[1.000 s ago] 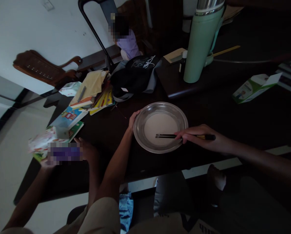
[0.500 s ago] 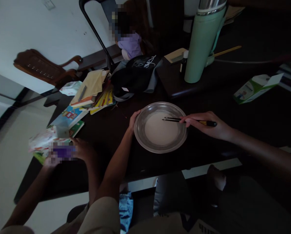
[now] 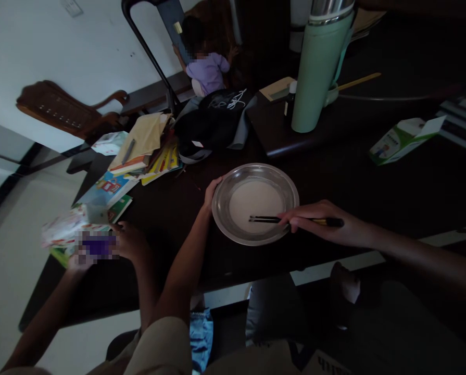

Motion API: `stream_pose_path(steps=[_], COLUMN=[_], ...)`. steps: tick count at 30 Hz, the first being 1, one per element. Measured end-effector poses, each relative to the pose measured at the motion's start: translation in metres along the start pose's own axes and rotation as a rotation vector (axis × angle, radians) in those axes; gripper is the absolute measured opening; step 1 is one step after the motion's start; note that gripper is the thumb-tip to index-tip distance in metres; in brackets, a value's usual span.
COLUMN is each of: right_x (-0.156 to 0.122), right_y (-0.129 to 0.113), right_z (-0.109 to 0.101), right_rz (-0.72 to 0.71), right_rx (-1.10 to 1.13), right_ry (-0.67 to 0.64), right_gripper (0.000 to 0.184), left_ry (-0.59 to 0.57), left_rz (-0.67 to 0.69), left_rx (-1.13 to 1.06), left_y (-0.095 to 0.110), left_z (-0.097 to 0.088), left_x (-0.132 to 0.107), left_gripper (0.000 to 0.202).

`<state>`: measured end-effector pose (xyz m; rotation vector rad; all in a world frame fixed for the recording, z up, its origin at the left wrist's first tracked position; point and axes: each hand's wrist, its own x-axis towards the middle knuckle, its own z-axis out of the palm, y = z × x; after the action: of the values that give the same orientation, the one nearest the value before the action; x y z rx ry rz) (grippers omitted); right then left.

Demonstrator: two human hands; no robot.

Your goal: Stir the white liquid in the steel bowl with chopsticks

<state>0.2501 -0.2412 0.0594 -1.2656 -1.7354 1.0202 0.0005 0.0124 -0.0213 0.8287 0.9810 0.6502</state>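
R hand [image 3: 326, 224]: closed round a pair of dark chopsticks [image 3: 279, 220], gripped at the back end; tips lie over the pale liquid in the plate, pointing left.
L hand [image 3: 210, 191]: fingers curled on the plate's left rim, thumb side touching the metal; holds the edge, nothing else in it.
Plate [image 3: 291, 194]: round shallow steel dish w/ whitish liquid [image 3: 252, 200] pooled in the middle; sits on the dark worktop [image 3: 373, 192], near its front edge, betw. both hands.
Other person: two more hands at lower left; one hand [image 3: 129, 242] next to a blurred-out purple item, which it seems to grip, beside a crumpled printed packet [image 3: 66, 229]. Not the wearer's.
Books [image 3: 139, 156]: messy stack of colourful booklets & tan envelopes w/ a pen on top, left of the plate, well apart from it.
Dark bag [image 3: 213, 122]: black cloth w/ white cord, behind the plate, touching the book pile.
Flask [image 3: 316, 67]: tall pale-green thermos w/ steel top, upright on a raised dark board at back; small dark bottle [image 3: 290, 104] just beside its base.
Carton [image 3: 404, 138]: green-white box lying on its side, flap open, far right.
Background: small figure in purple top [image 3: 205, 73] on the floor by a wooden chair [image 3: 61, 109]; light is dim, detail at right edge too dark to tell.
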Motion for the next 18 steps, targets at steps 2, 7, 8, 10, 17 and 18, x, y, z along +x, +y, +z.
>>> stream_pose_path(steps=[2,7,8,10,17,18], right_x=[0.011,0.034,0.036,0.037,0.008,0.002], right_y=[0.008,0.025,0.028,0.031,0.014,0.009], right_z=[0.009,0.014,0.012,0.005,-0.026,-0.030], right_rz=[-0.036,-0.100,-0.109,-0.110,0.012,0.033], right_rx=[-0.001,-0.047,-0.056,-0.079,-0.180,-0.187], right_ry=[0.007,0.087,0.111,0.164,0.222,0.215], right_gripper=[0.036,0.038,0.036,0.033,0.035,0.036], left_ry=[-0.004,-0.044,-0.041,-0.030,-0.042,-0.043], left_rz=[0.002,0.007,0.004,-0.003,-0.002,-0.006], left_rx=[-0.003,-0.012,-0.011,-0.007,-0.007,-0.005], left_y=[-0.001,-0.001,-0.001,-0.001,0.001,0.001], left_z=[-0.001,-0.002,-0.003,-0.002,-0.002,-0.002], left_x=[0.001,0.002,0.002,0.001,0.001,0.001], left_gripper=[0.025,0.022,0.022,0.024,0.030,0.030])
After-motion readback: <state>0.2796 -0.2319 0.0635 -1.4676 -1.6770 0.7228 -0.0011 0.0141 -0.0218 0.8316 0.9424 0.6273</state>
